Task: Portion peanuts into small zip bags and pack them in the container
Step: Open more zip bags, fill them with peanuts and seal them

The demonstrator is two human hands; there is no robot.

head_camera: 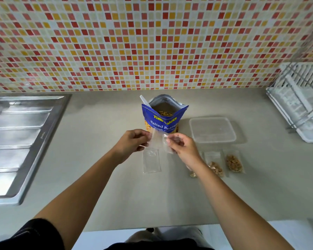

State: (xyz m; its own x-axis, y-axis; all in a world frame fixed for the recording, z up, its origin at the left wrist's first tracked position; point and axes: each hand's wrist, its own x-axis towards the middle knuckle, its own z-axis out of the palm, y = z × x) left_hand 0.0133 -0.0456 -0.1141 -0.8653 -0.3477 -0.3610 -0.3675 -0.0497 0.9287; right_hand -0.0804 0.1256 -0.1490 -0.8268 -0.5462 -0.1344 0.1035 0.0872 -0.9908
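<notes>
Plainly, both hands work one empty zip bag (159,139): the left hand (134,141) pinches its left edge and the right hand (182,148) its right edge, above the middle of the counter (98,186), just in front of the open peanut pouch (163,117). The thin film looks light, limp and slippery, so it is best held by the stiffer mouth strips. A spare empty bag (151,161) lies beneath. Filled bags (233,163) lie to the right, near the clear container (212,129). A white scoop (144,100) stands in the pouch. The sink (16,141) and dish rack (300,105) flank the counter's ends, obstructing nothing.
</notes>
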